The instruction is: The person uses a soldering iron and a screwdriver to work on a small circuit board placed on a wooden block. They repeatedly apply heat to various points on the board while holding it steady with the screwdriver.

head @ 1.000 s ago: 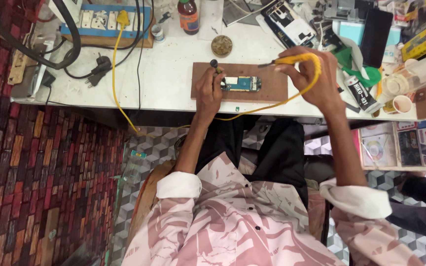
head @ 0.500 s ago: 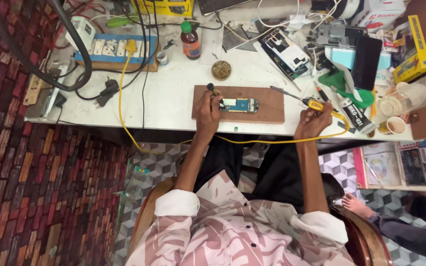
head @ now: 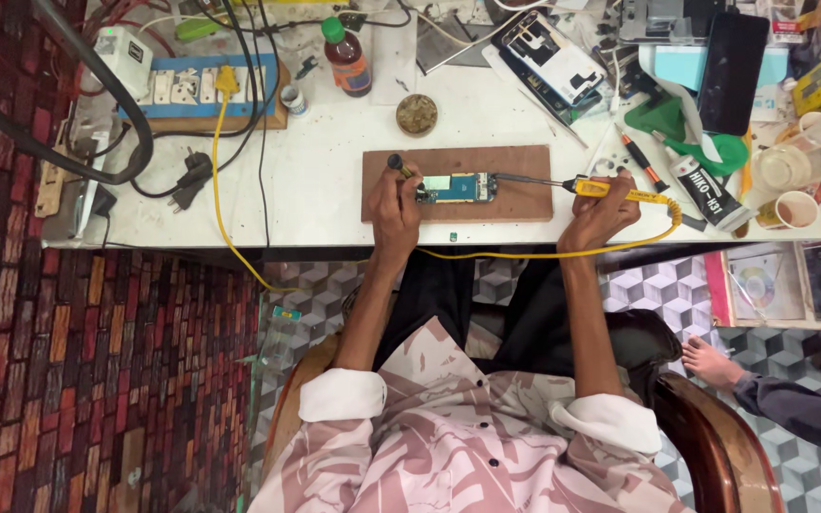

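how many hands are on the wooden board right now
2: the left hand at the wooden board's left end by the small circuit board; the right hand at its right end, gripping a yellow soldering iron.

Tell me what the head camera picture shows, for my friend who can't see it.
A seated person works on a small circuit board lying on a brown wooden board on a cluttered white table. The right hand holds a yellow soldering iron pointed at it; the left hand holds a small black-tipped tool beside it.
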